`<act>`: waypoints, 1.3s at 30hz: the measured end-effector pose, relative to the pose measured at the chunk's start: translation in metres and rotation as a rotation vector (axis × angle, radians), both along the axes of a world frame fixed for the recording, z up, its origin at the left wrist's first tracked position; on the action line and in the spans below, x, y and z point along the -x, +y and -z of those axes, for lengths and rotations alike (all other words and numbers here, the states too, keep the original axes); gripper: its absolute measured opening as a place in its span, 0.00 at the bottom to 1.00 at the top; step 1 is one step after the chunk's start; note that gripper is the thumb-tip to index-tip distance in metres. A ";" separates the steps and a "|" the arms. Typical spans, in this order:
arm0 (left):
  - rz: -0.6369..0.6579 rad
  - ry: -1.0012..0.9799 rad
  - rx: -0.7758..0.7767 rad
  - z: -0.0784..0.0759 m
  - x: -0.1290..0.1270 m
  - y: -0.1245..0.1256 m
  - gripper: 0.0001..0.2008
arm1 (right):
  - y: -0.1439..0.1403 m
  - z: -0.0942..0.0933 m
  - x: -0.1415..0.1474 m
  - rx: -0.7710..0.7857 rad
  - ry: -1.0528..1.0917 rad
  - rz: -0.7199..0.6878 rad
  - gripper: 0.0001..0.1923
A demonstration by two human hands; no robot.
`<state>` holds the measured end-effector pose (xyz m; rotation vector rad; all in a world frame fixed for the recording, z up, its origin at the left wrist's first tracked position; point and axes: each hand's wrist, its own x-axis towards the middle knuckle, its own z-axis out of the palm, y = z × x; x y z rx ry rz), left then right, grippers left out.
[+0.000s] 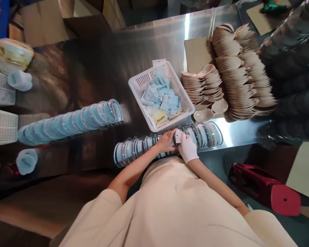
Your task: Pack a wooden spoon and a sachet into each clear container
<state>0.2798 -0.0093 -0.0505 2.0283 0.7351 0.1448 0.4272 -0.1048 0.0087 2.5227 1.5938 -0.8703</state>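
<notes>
In front of my body lies a row of round, clear-rimmed plastic pieces (208,134) with pale blue and white inside, packed on edge. My bare left hand (167,140) is at the middle of this row, fingers and thumb curved around one of the round pieces. Beside it, my right hand (188,148) in a white glove pinches a small white card (178,136) with a hole. The card sits between the two hands, over the row. Just beyond them stands a white plastic basket (154,129) holding pale blue sachets (170,103) and a yellow one (160,116).
Stacked beige spoon-shaped pieces (237,79) lie right of the basket on the metal table (144,37). A second row of round blue pieces (72,121) lies left. Dark stacked containers (298,79) stand far right. A red device (267,188) is at lower right.
</notes>
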 end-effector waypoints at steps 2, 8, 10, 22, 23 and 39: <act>-0.002 -0.025 -0.007 0.001 0.002 -0.002 0.56 | -0.004 0.022 -0.003 -0.101 -0.023 -0.085 0.30; 0.091 -0.041 -0.170 0.001 0.005 0.000 0.37 | -0.070 0.063 -0.037 -0.684 -0.069 -0.151 0.19; 0.180 -0.020 -0.238 0.000 0.003 0.002 0.33 | -0.082 0.067 -0.042 -0.779 -0.112 -0.145 0.13; 0.464 -0.093 -0.310 0.000 -0.014 0.012 0.22 | -0.065 0.085 -0.029 -0.684 -0.226 -0.336 0.07; 0.446 -0.090 -0.305 0.001 -0.013 0.012 0.20 | -0.065 0.086 -0.029 -0.686 -0.220 -0.325 0.07; 0.442 -0.086 -0.449 0.011 -0.020 0.008 0.21 | -0.043 0.052 -0.071 -0.770 0.048 -0.305 0.07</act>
